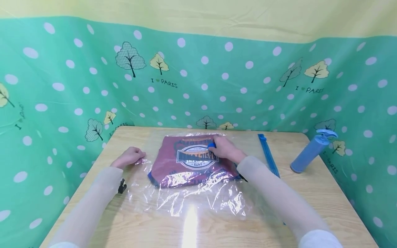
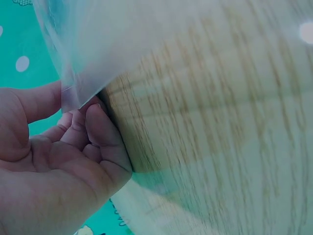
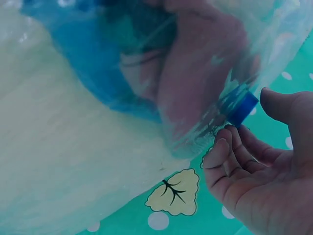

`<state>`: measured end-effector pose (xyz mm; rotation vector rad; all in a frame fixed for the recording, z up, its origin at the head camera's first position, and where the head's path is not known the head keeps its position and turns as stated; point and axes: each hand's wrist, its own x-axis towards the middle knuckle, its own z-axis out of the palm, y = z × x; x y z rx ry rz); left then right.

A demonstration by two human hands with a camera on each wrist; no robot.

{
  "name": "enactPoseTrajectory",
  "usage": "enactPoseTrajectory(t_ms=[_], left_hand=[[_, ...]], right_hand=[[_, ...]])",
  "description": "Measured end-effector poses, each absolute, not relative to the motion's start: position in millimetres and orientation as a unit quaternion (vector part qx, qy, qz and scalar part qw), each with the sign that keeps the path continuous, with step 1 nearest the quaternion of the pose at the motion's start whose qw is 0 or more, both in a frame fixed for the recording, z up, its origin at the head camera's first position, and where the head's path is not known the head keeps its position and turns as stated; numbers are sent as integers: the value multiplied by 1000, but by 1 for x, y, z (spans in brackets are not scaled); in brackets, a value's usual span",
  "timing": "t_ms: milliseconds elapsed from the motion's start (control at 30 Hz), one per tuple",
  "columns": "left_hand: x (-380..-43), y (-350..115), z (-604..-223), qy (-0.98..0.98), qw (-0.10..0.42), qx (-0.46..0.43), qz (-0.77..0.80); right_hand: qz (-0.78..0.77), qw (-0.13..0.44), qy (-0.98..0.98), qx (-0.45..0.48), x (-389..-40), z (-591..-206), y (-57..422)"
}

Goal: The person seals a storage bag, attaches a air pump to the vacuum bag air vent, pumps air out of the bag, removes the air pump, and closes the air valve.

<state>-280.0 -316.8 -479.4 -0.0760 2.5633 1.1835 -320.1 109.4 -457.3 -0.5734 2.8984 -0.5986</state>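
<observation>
A green curtain (image 1: 204, 115) with white dots and printed trees (image 1: 159, 63) is hanging behind and to both sides of a pale wooden desk (image 1: 149, 237), and a bright streak of glare (image 1: 190, 227) is running down the desk's near edge. We are seeing a large clear plastic bag (image 1: 172, 201) lying across the middle of the desk, its film wrinkling and shining along the near side. Inside it, a folded reddish garment (image 1: 169, 151) is lying flat, and we are reading its round emblem (image 1: 198, 165), with the number 1973, upside down. The left hand (image 1: 128, 157) is resting at the bag's left side, beyond the garment; its fingers are curling in, and in the left wrist view we are seeing them pinching a corner of the film narrowly against the thumb. The right hand (image 1: 227, 148) is reaching over the garment's far right part, and its thumb and fingers are holding a small blue cap (image 1: 212, 147) at the film; we are unable to tell whether the cap is fixed to the bag. Pale sleeves (image 1: 99, 196) are covering both forearms. To the right, a blue strip (image 1: 269, 155) is running toward us and passing behind the right forearm. Farther right, a blue hand pump (image 1: 310, 154) is standing on the desk with its handle (image 1: 326, 133) up.
</observation>
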Motion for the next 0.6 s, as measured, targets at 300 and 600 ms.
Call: enactPoseTrajectory(t_ms=[300, 600], left_hand=[[-284, -316, -480, 895, 156, -23, 417], [-284, -317, -481, 898, 154, -19, 412]], right_hand=[[-187, 59, 964, -180, -322, -459, 104], [-185, 53, 964, -182, -323, -463, 103]])
